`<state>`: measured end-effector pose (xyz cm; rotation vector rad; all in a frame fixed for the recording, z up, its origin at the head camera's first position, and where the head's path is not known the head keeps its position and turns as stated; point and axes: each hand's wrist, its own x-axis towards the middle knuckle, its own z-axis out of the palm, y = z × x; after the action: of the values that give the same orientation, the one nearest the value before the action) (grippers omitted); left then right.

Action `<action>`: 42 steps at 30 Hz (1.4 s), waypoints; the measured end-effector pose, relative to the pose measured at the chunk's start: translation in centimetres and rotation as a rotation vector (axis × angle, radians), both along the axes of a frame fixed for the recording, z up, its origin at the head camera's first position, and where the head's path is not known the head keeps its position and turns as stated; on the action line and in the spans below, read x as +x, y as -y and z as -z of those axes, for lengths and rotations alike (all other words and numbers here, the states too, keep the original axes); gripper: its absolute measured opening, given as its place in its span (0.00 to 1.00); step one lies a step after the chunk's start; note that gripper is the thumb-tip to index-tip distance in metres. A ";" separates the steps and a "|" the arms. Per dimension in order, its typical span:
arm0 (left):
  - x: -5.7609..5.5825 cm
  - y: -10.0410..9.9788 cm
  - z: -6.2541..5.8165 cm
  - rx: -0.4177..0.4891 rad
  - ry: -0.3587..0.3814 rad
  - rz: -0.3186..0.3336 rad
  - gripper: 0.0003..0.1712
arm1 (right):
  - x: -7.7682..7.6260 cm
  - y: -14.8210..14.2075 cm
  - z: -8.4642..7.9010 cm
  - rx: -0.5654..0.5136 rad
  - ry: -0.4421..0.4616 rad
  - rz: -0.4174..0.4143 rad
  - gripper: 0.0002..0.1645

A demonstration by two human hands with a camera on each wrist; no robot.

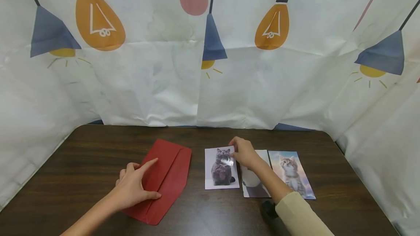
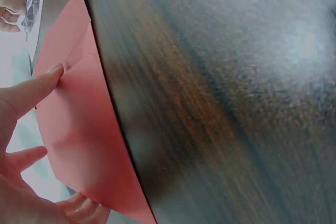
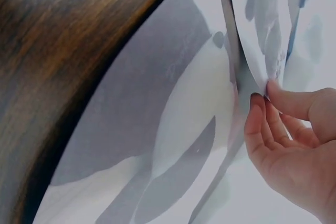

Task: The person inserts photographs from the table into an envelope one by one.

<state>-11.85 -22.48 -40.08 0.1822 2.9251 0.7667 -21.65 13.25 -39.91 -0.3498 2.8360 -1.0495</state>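
Our right hand (image 1: 245, 153) pinches the cat photo (image 1: 221, 172) in its fingers; right of them, the grey-and-white photo (image 1: 252, 183) and kitten photo (image 1: 291, 170) seem yet unlifted. Our left hand (image 1: 132, 185) rests spread fingers on the envelope (image 1: 174, 185).

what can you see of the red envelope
The red envelope looks like plain paper, with slanting edges and a long fold line along it. It lies at an angle on the dark table, left of the grey cat picture. The left hand rests over its left edge. Its inside is hidden.
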 end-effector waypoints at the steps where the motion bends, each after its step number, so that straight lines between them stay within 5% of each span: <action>1: 0.0 0.0 -0.1 -0.002 0.000 0.002 0.60 | 0.0 0.0 0.0 -0.006 -0.004 0.001 0.18; 19: 0.1 -0.5 -0.4 -0.025 -0.125 0.024 0.54 | 0.7 -0.3 -1.1 -0.193 0.045 0.062 0.14; 42: -0.1 -1.2 -1.5 -0.059 -0.223 0.000 0.52 | 1.5 -0.9 -2.0 -0.266 0.025 0.058 0.14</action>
<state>-11.91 -21.24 -38.58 0.2795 3.1523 0.7009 -20.19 14.18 -37.94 -0.2732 2.7018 -1.4375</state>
